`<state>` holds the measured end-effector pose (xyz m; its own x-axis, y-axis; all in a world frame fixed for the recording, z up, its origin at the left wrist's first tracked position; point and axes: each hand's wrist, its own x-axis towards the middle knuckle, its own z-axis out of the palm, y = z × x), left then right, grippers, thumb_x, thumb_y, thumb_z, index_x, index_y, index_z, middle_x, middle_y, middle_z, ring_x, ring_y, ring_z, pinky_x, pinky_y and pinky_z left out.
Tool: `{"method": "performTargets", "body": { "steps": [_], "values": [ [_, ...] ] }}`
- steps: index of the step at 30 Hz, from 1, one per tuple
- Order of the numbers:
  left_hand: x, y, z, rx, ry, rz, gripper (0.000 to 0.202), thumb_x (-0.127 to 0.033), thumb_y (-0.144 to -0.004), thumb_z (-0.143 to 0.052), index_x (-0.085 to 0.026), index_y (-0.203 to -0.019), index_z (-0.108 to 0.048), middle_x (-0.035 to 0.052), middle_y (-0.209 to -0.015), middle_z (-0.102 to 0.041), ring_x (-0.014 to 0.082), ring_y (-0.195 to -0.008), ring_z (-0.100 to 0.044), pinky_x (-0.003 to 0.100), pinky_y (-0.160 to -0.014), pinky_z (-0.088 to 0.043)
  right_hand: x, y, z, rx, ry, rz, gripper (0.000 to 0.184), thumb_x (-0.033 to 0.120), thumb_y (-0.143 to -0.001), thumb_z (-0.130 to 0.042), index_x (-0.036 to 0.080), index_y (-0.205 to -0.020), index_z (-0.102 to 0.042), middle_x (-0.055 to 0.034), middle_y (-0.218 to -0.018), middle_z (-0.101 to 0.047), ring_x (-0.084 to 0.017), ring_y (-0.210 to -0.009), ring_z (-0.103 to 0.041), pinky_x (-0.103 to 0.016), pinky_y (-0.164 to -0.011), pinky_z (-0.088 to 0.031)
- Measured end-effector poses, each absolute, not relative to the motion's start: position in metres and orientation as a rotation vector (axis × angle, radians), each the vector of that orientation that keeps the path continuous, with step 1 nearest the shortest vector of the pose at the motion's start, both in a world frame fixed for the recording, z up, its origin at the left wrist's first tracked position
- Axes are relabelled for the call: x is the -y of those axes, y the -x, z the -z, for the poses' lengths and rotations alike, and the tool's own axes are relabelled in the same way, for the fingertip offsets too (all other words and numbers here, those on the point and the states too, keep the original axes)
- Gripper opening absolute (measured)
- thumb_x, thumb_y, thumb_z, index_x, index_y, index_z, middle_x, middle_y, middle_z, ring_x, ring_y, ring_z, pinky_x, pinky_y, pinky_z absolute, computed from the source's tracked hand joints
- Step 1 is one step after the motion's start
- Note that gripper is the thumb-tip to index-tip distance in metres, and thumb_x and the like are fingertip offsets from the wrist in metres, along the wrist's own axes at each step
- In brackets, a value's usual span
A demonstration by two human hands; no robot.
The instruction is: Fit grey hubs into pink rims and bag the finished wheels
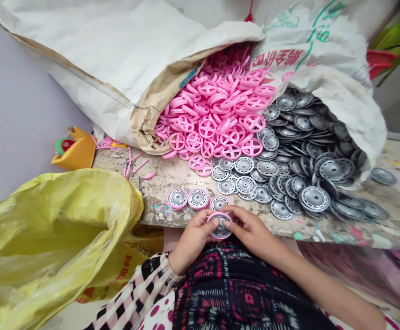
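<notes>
Just off the table's front edge, my left hand (193, 237) and my right hand (251, 228) grip one toy wheel (221, 233) between them. It has a pink rim around a silver-grey disc, and both thumbs press on the disc's face. Behind my fingers lie a pink-rimmed wheel (217, 202), partly hidden, and two more such wheels (198, 199) in a row to its left. A heap of pink four-spoked rings (217, 110) spreads beyond them. To its right is a pile of silver-grey discs (289, 169).
A white sack with brown lining (117, 59) spills the rings; another white sack (351, 105) spills the discs. A yellow bag (58, 220) gapes open at the left. Pink scraps (130, 162) and an orange container (78, 149) sit at the back left of the worn table (172, 176).
</notes>
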<state>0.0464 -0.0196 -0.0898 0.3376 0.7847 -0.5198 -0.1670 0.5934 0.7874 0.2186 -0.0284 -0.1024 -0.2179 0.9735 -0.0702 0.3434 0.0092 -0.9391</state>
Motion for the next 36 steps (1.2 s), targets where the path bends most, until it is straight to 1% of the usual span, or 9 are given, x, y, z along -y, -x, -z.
{"method": "performTargets", "body": {
  "steps": [3, 5, 10, 12, 16, 20, 26, 31, 36],
  "values": [
    [0.021, -0.045, 0.091, -1.103, -0.723, -0.615, 0.053, -0.034, -0.069, -0.074, -0.016, -0.114, -0.053, 0.0047, -0.091, -0.065, 0.0155, -0.076, -0.063, 0.029, -0.07, -0.052, 0.02, -0.228, 0.108, 1.572, 1.527, -1.099, 0.031, 0.036, -0.082, -0.053, 0.021, -0.106, -0.064, -0.004, -0.089, -0.06, -0.019, -0.079, -0.055, -0.033, -0.073, -0.044],
    [0.022, -0.044, 0.092, -1.145, -0.712, -0.584, 0.053, -0.03, -0.071, -0.072, -0.016, -0.117, -0.05, 0.0046, -0.088, -0.065, 0.0155, -0.075, -0.064, 0.029, -0.073, -0.051, 0.011, -0.23, 0.112, 1.513, 1.628, -0.987, 0.033, 0.038, -0.079, -0.054, 0.019, -0.104, -0.065, -0.0043, -0.085, -0.057, -0.019, -0.075, -0.054, -0.033, -0.07, -0.044],
    [0.023, -0.043, 0.092, -1.161, -0.725, -0.562, 0.034, -0.027, -0.073, -0.068, -0.014, -0.1, -0.054, 0.0039, -0.08, -0.064, 0.0142, -0.072, -0.064, 0.028, -0.073, -0.05, -0.006, -0.219, 0.118, 1.544, 1.673, -0.888, 0.035, 0.037, -0.079, -0.053, 0.017, -0.103, -0.066, -0.0043, -0.081, -0.055, -0.018, -0.072, -0.054, -0.033, -0.07, -0.045],
    [0.023, -0.041, 0.091, -1.157, -0.736, -0.558, 0.031, -0.029, -0.073, -0.068, -0.014, -0.097, -0.055, 0.0042, -0.08, -0.065, 0.014, -0.073, -0.063, 0.028, -0.074, -0.049, -0.008, -0.215, 0.12, 1.614, 1.693, -0.815, 0.035, 0.036, -0.08, -0.052, 0.016, -0.105, -0.066, -0.0046, -0.081, -0.055, -0.018, -0.07, -0.054, -0.034, -0.072, -0.046],
    [0.024, -0.038, 0.09, -1.146, -0.725, -0.569, 0.033, -0.033, -0.071, -0.07, -0.015, -0.095, -0.056, 0.0045, -0.081, -0.065, 0.0144, -0.074, -0.064, 0.029, -0.075, -0.049, -0.004, -0.216, 0.124, 1.716, 1.666, -0.673, 0.035, 0.037, -0.085, -0.05, 0.015, -0.108, -0.064, -0.0067, -0.087, -0.054, -0.019, -0.074, -0.055, -0.035, -0.075, -0.046],
    [0.023, -0.038, 0.091, -1.131, -0.722, -0.568, 0.033, -0.034, -0.071, -0.07, -0.015, -0.094, -0.058, 0.0045, -0.082, -0.065, 0.0143, -0.075, -0.064, 0.029, -0.076, -0.049, 0.002, -0.219, 0.122, 1.791, 1.636, -0.663, 0.035, 0.038, -0.089, -0.048, 0.017, -0.113, -0.062, -0.0063, -0.088, -0.052, -0.019, -0.076, -0.056, -0.035, -0.074, -0.046],
    [0.023, -0.04, 0.094, -1.109, -0.719, -0.568, 0.03, -0.034, -0.068, -0.073, -0.015, -0.087, -0.059, 0.0038, -0.081, -0.065, 0.0146, -0.073, -0.063, 0.029, -0.075, -0.049, -0.001, -0.217, 0.108, 1.896, 1.68, -0.597, 0.039, 0.041, -0.092, -0.046, 0.019, -0.122, -0.057, -0.0086, -0.101, -0.053, -0.018, -0.075, -0.057, -0.034, -0.072, -0.047],
    [0.025, -0.039, 0.091, -1.132, -0.715, -0.567, 0.033, -0.036, -0.068, -0.073, -0.014, -0.088, -0.059, 0.0049, -0.081, -0.066, 0.0157, -0.075, -0.064, 0.03, -0.076, -0.049, -0.031, -0.213, 0.095, 2.109, 1.613, -0.413, 0.034, 0.034, -0.095, -0.041, 0.016, -0.113, -0.063, -0.0111, -0.103, -0.059, -0.024, -0.095, -0.054, -0.037, -0.083, -0.043],
    [0.026, -0.037, 0.09, -1.133, -0.717, -0.58, 0.036, -0.037, -0.066, -0.074, -0.014, -0.088, -0.058, 0.0052, -0.082, -0.066, 0.0158, -0.075, -0.064, 0.03, -0.076, -0.049, -0.072, -0.192, 0.08, 2.407, 1.609, -0.162, 0.033, 0.03, -0.094, -0.043, 0.016, -0.116, -0.063, -0.0125, -0.106, -0.062, -0.028, -0.099, -0.049, -0.041, -0.086, -0.038]
  ]
}}
